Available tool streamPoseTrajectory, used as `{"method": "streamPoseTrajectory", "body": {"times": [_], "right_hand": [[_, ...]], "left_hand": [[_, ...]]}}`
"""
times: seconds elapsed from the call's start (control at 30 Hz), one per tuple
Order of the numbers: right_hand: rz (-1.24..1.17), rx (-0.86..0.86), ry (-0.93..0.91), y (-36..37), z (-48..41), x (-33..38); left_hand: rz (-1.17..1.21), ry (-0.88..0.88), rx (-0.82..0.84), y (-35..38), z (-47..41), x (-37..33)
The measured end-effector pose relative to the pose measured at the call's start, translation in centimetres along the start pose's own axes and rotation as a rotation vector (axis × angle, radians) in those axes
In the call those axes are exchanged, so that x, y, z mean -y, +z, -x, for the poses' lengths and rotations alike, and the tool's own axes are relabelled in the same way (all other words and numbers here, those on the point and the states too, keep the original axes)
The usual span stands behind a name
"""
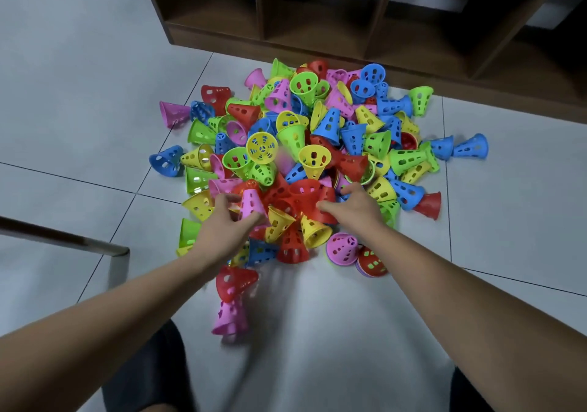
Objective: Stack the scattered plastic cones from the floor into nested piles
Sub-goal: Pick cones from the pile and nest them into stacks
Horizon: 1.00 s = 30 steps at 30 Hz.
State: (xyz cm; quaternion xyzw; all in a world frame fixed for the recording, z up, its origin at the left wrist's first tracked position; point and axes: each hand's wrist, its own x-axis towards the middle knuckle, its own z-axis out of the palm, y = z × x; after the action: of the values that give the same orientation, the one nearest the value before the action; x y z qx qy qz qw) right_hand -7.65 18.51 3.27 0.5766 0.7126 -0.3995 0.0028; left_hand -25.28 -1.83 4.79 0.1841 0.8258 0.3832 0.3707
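We are picking up cones from the pile [330, 125] on the floor [95, 94]: our left grip [228, 221] is clamping a pink cone [251, 203] at seven o'clock, and our right grip [352, 205] is curling round a red cone [327, 203] at six. Next, we judge, comes lifting both clear and nesting them.

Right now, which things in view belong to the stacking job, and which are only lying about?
Job: heap of cones; pink cone gripped by left hand; red cone gripped by right hand; blurred red-and-pink pair nearest the person.
Lying about: wooden shelf unit; metal leg; tiled floor.
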Motion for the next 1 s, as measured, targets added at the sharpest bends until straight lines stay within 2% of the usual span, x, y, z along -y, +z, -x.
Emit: {"method": "streamPoseTrajectory", "body": {"times": [0.2, 0.4, 0.53, 0.7, 0.87, 1.0], "right_hand": [[0.077, 0.000, -0.045, 2.5, 0.3, -0.3], [-0.158, -0.093, -0.141, -0.8, 1.9, -0.7], [-0.372, -0.218, -0.219, -3.1, 4.4, -4.0], [-0.387, -0.339, -0.182, -3.9, 7.0, -9.4], [-0.373, -0.355, -0.189, -3.2, 8.5, -13.3], [-0.371, -0.321, -0.161, -2.0, 8.7, -14.6]], "left_hand": [[-0.105, 0.131, 0.070, 1.1, 1.3, 0.2], [-0.103, 0.264, 0.117, 3.4, 1.5, 0.2], [-0.136, 0.385, 0.171, 6.4, 2.1, -1.3], [-0.128, 0.468, 0.243, 10.3, 2.0, -2.8], [-0.186, 0.561, 0.296, 13.4, 1.5, -3.0], [-0.355, 0.572, 0.370, 14.5, 0.9, -2.0]]}}
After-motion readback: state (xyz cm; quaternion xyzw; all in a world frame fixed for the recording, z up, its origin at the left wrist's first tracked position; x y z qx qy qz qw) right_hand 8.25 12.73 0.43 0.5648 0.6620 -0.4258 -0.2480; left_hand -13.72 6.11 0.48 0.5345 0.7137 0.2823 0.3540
